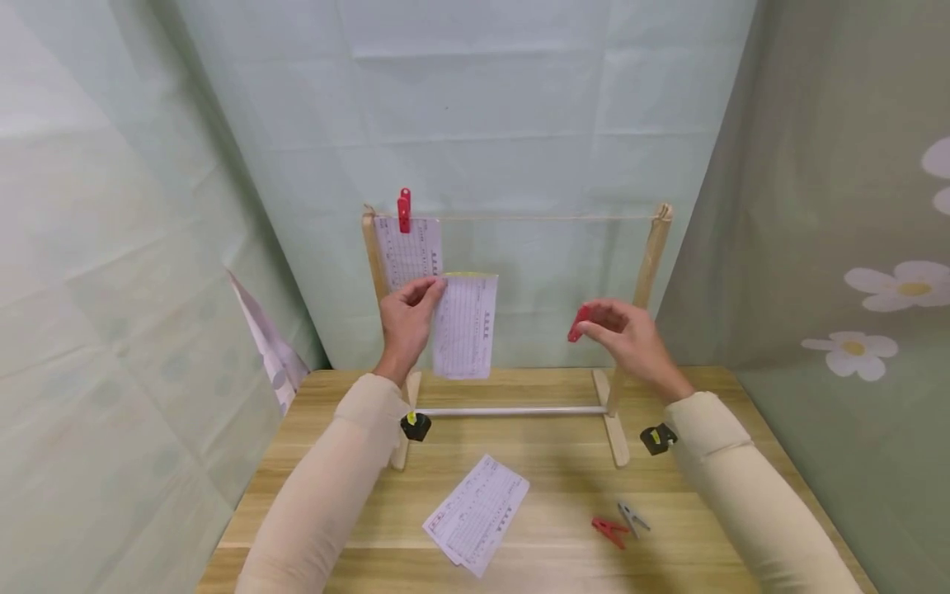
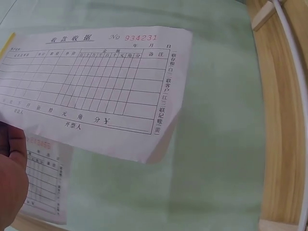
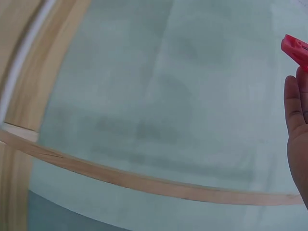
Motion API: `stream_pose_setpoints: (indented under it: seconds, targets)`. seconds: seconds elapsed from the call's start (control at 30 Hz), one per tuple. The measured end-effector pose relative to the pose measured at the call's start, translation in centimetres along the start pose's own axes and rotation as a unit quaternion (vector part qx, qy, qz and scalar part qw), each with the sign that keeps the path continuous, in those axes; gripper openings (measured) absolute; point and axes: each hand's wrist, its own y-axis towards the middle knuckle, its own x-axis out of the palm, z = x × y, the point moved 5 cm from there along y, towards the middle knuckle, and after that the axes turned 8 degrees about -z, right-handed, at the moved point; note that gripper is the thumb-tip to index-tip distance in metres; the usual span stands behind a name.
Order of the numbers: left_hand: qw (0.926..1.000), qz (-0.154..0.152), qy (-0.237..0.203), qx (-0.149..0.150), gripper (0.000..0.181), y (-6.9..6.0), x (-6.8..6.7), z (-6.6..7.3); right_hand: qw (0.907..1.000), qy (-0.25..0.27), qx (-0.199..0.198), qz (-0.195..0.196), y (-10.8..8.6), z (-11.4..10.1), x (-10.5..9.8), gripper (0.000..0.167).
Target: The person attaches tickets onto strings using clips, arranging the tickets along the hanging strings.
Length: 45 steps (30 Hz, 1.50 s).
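Observation:
My left hand (image 1: 405, 323) pinches a printed receipt slip (image 1: 467, 334) by its upper left corner, so the sheet hangs below the string (image 1: 534, 218). In the left wrist view that receipt slip (image 2: 96, 86) shows a ruled form with a red number. My right hand (image 1: 631, 337) holds a red clothespin (image 1: 576, 323) between thumb and fingers, near the rack's right post. Only part of this red clothespin (image 3: 294, 48) shows in the right wrist view. Another receipt slip (image 1: 416, 252) hangs at the string's left end under a red clothespin (image 1: 404, 211).
The string runs between two wooden posts (image 1: 651, 256) joined low down by a white rod (image 1: 512, 410). Overlapping receipt slips (image 1: 478, 516) lie on the wooden table (image 1: 356, 511). To their right are a red clothespin (image 1: 610, 530) and a grey clothespin (image 1: 633, 520). Cloth curtains surround the table.

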Motion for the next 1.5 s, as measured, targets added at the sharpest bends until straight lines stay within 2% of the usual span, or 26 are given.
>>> stream_pose_setpoints:
  seconds: [0.2,0.4,0.67,0.87,1.03,1.23,1.5]
  targets:
    - [1.0000,0.003,-0.002,-0.003,0.029,0.7,0.2,0.7,0.9991,-0.017,-0.032,0.020,1.6,-2.0,-1.2,0.026]
    - [0.9998,0.005,0.009,-0.019,0.032,1.2,0.4,1.2,0.9983,-0.040,-0.017,0.038,2.8,-3.6,-2.2,0.037]
    - [0.9999,0.003,0.003,-0.014,0.031,2.1,0.5,2.0,0.9942,-0.090,-0.042,0.040,4.6,-6.3,-2.0,0.040]
    - [0.9999,0.007,-0.005,-0.012,0.031,2.6,0.5,2.5,0.9921,-0.109,-0.049,0.037,6.1,-8.0,-2.0,0.039]
    - [0.9997,0.002,-0.001,-0.026,0.031,3.0,0.5,2.7,0.9926,-0.104,-0.051,0.035,7.5,-9.7,-1.9,0.037]
    - [0.9994,-0.001,-0.007,-0.033,0.031,3.7,0.6,3.1,0.9962,-0.074,-0.041,0.018,9.2,-11.2,-1.2,0.040]
    - [0.9995,0.007,-0.021,-0.024,0.028,4.1,0.8,3.7,0.9967,-0.061,-0.053,0.010,11.1,-12.5,0.0,0.039]
